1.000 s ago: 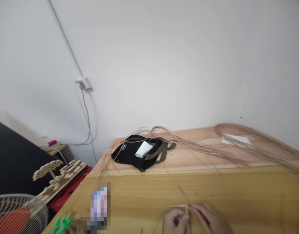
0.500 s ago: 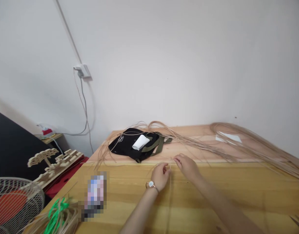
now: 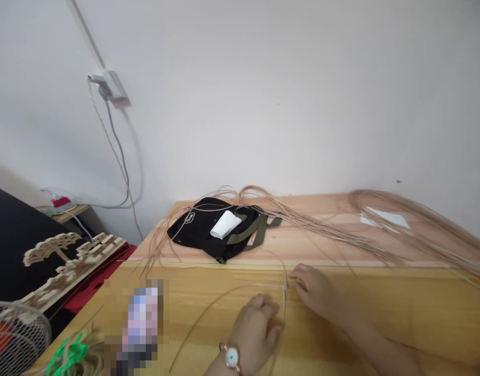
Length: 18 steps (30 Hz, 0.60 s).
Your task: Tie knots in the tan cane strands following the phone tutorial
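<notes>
At the table, a thin bent strip.
It passes between the left hand, fingers loose and free, and the right hand, fingers close; I can't tell if those pinch it.

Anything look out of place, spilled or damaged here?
Yes: a pixelated patch covers part of the table's left side, hiding what lies there. Loose strands also trail untidily over the black bag. I see no spill or damage.

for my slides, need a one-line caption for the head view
Left hand and right hand beside thin strands over a wooden table, a black bag lying beyond.
</notes>
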Motion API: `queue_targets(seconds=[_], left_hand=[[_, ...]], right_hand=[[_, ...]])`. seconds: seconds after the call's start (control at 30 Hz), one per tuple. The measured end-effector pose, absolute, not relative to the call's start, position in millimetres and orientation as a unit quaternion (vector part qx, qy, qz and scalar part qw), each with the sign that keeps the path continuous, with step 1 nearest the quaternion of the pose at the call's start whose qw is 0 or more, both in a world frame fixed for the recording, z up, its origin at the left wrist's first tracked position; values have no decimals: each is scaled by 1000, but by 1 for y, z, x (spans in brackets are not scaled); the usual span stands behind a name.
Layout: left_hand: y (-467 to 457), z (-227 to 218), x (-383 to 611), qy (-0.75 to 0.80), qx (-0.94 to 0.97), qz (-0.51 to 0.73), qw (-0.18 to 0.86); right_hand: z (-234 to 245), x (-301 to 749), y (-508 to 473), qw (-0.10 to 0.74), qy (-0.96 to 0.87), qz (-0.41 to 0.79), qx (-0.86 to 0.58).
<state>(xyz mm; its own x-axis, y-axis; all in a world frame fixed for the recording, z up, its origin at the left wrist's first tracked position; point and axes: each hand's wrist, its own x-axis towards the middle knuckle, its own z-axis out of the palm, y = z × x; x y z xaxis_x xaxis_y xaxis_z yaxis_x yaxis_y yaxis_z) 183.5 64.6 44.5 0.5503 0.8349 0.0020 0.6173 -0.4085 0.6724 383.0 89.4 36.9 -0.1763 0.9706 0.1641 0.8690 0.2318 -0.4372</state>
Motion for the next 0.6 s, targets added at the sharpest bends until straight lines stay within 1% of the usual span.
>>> queue_targets(seconds=[0.1,0.13,0.2,0.27,0.4,0.6], left_hand=[[99,53,169,444,824,227,269],[115,57,163,464,821,241,229],[151,63,150,536,799,248,116],[189,68,137,631,748,204,16],[253,66,123,695,696,180,6],[298,47,122,706,691,138,70]], right_hand=[[52,374,103,220,-730,146,-630],[56,370,109,235,-721,161,-632],[64,360,126,268,-709,196,-622],[67,347,150,287,-711,223,-602],[59,320,208,302,-700,268,-589],[34,294,292,345,-673,323,-569]])
